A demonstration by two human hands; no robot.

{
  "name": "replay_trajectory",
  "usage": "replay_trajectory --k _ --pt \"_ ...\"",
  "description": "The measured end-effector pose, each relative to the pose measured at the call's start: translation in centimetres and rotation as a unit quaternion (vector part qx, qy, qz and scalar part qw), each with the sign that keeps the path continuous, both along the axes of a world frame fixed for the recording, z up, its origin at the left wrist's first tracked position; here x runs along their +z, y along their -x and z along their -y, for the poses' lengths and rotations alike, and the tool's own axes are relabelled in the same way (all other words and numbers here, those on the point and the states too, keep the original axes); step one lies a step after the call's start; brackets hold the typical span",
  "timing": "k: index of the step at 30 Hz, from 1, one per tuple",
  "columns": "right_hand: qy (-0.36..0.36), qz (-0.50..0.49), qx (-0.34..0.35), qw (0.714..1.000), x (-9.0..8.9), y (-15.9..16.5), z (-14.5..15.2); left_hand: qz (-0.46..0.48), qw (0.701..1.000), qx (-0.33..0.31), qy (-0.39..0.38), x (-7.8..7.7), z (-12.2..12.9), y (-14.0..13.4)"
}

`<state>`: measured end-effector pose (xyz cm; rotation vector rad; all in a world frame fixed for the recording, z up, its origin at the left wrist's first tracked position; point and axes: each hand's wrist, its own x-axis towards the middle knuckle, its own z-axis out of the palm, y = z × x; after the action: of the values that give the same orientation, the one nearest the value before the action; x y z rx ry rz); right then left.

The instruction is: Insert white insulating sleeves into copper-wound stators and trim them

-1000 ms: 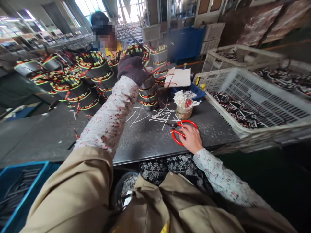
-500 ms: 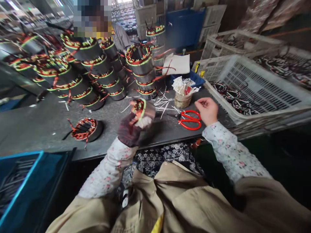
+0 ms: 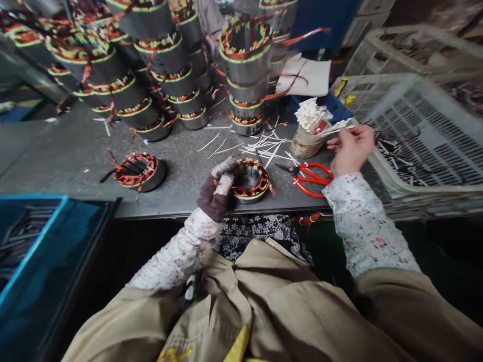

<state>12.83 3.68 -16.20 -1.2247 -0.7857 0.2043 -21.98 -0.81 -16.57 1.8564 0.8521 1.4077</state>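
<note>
My left hand [image 3: 218, 190], in a dark glove with pale wrapped fingertips, is closed on the left rim of a wound motor stator [image 3: 250, 195]. The stator stands on the table with its opening facing up. My right hand [image 3: 351, 150] is bare and pinches white tie strips [image 3: 335, 128] at the mouth of a worn cup [image 3: 303, 143]. The cup is tilted towards my right hand and holds a bunch of white strips [image 3: 311, 114]. Red-handled scissors [image 3: 314, 180] lie just left of my right wrist. Loose white strips [image 3: 266, 146] are scattered behind the held stator.
Another stator [image 3: 151, 178] sits to the left. Stacked stators [image 3: 245, 68] rise along the back. At right stands a white plastic crate [image 3: 426, 136] with wire bundles. A blue bin [image 3: 71, 226] is at lower left. A white cloth [image 3: 305, 75] lies behind the cup.
My left hand has set the stator down from a raised, tilted position onto the table. My right hand has moved from above the scissors to the strips in the cup, which now tilts.
</note>
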Motion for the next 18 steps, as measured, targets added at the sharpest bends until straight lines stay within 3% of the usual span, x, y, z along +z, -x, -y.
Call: replay_trajectory --k 2,3,5,7,8,9,11,13,16,18 --pt "-0.044 -0.002 -0.003 0.999 1.2 1.2 1.4 -0.015 0.988 0.11 -0.105 -0.9 1.5 0.7" --pt "-0.067 0.003 -0.001 0.998 1.8 1.9 2.2 -0.045 0.977 0.13 -0.161 -1.1 2.6 0.8" --pt "-0.095 0.029 0.014 0.995 2.9 3.9 4.2 -0.087 0.964 0.062 -0.243 -0.8 4.8 0.4" --pt "-0.122 0.071 0.022 0.99 3.5 6.1 6.4 -0.143 0.932 -0.066 -0.327 0.3 6.5 -0.7" --pt "-0.139 0.095 0.016 0.986 3.6 7.3 7.6 -0.183 0.91 -0.092 -0.36 1.0 6.9 -1.3" --pt "-0.157 0.126 0.004 0.98 3.4 8.4 8.8 -0.227 0.896 -0.073 -0.374 1.6 7.0 -1.9" --pt "-0.163 0.223 0.013 0.961 2.6 10.5 11.2 -0.309 0.888 0.04 -0.339 2.4 6.0 -2.6" --pt "-0.127 0.331 0.102 0.93 1.2 12.6 13.3 -0.36 0.886 0.108 -0.271 2.5 4.1 -2.7" --pt "-0.131 0.374 0.248 0.884 -0.8 15.6 14.8 -0.402 0.888 0.089 -0.204 1.6 1.5 -2.6" --pt "-0.158 0.361 0.275 0.877 -1.5 17.1 14.2 -0.423 0.889 0.093 -0.152 1.2 0.6 -2.7"
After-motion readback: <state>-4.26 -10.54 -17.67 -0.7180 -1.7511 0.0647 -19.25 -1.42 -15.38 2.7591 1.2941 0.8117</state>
